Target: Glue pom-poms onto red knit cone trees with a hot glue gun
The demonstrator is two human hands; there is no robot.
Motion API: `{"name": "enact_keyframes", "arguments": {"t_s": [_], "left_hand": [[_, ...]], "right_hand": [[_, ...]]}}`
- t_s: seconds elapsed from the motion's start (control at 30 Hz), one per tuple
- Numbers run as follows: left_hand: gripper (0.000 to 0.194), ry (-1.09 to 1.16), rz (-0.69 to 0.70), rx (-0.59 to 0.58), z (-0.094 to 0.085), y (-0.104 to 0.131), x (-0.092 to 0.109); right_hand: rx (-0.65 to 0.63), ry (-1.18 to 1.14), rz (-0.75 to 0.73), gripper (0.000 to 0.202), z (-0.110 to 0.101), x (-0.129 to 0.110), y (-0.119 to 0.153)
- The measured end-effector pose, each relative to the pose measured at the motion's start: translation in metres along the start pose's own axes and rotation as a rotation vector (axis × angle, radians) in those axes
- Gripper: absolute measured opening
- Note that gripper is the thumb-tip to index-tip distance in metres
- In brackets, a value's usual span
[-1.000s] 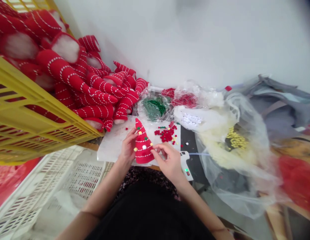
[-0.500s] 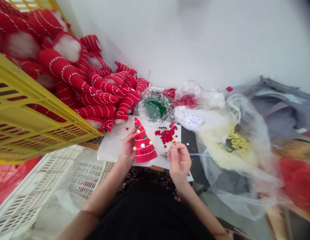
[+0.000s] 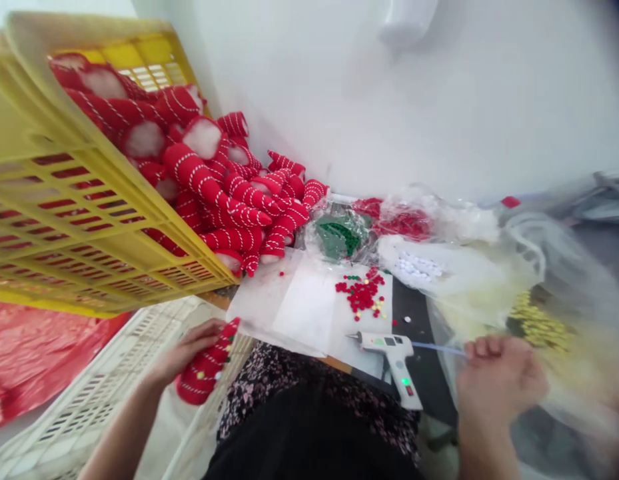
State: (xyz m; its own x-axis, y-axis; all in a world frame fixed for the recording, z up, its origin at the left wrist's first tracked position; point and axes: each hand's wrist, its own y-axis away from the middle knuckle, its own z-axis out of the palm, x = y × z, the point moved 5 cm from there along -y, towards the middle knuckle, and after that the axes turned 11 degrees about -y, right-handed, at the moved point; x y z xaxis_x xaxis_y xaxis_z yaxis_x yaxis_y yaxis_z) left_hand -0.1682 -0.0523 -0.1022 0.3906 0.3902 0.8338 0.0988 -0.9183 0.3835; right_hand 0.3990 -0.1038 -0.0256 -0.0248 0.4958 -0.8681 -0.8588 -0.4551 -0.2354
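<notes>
My left hand is closed around a red cone-shaped stuffed hat with white dashed stripes and small yellow, white and green pompoms. It holds the hat tilted over the white basket at the left. My right hand, slightly blurred, is at the right with its fingers curled. Its fingertips meet the end of a translucent glue stick; whether they grip it or something small is unclear. That stick runs into the back of a white glue gun, lying on the table edge with a green light on.
A yellow crate spills striped red stuffed cones at left. Loose red pompoms lie on white paper. Behind are bags of green pompoms and white pompoms; yellow pompoms are at right. A white basket stands lower left.
My left hand has carried the red hat left and down, off the paper and over the basket. My right hand has moved right, exposing the glue gun. The view has shifted left.
</notes>
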Motion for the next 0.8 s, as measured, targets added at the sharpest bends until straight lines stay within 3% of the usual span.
{"name": "enact_keyframes", "arguments": {"t_s": [0.07,0.13,0.2,0.33,0.4,0.47,0.53,0.6,0.67,0.73,0.8], "left_hand": [[0.025,-0.334,-0.06,0.14,-0.04,0.003,-0.025],[0.024,-0.52,-0.069,0.235,-0.05,0.004,-0.025],[0.026,-0.449,0.039,0.292,-0.03,0.004,-0.001],[0.029,0.026,0.348,0.177,0.059,-0.009,0.086],[0.023,0.096,0.502,0.282,0.09,-0.023,0.131],[0.029,-0.119,0.633,0.451,0.111,-0.042,0.168],[0.037,-0.415,0.604,0.569,0.124,-0.068,0.19],[0.04,-0.646,0.494,0.594,0.13,-0.095,0.2],[0.038,-0.724,0.477,0.605,0.129,-0.108,0.204],[0.031,-0.643,0.605,0.68,0.123,-0.1,0.208],[0.026,-0.447,0.78,0.787,0.112,-0.074,0.211]], "right_hand": [[-0.115,0.239,-0.003,0.042,-0.011,0.012,0.006],[-0.319,0.52,0.027,0.043,-0.012,0.028,0.017],[-0.532,0.653,0.041,0.046,-0.007,0.044,0.029],[-0.77,0.768,-0.027,0.048,0.004,0.056,0.045],[-0.809,0.881,-0.05,0.046,0.002,0.057,0.05],[-0.832,0.955,-0.041,0.046,-0.004,0.055,0.054],[-0.864,1.002,-0.002,0.044,-0.011,0.054,0.059],[-0.874,1.038,0.05,0.039,-0.019,0.054,0.064],[-0.864,1.042,0.105,0.034,-0.025,0.057,0.068],[-0.816,1.002,0.167,0.032,-0.03,0.062,0.071],[-0.717,0.91,0.223,0.034,-0.034,0.066,0.074]]}}
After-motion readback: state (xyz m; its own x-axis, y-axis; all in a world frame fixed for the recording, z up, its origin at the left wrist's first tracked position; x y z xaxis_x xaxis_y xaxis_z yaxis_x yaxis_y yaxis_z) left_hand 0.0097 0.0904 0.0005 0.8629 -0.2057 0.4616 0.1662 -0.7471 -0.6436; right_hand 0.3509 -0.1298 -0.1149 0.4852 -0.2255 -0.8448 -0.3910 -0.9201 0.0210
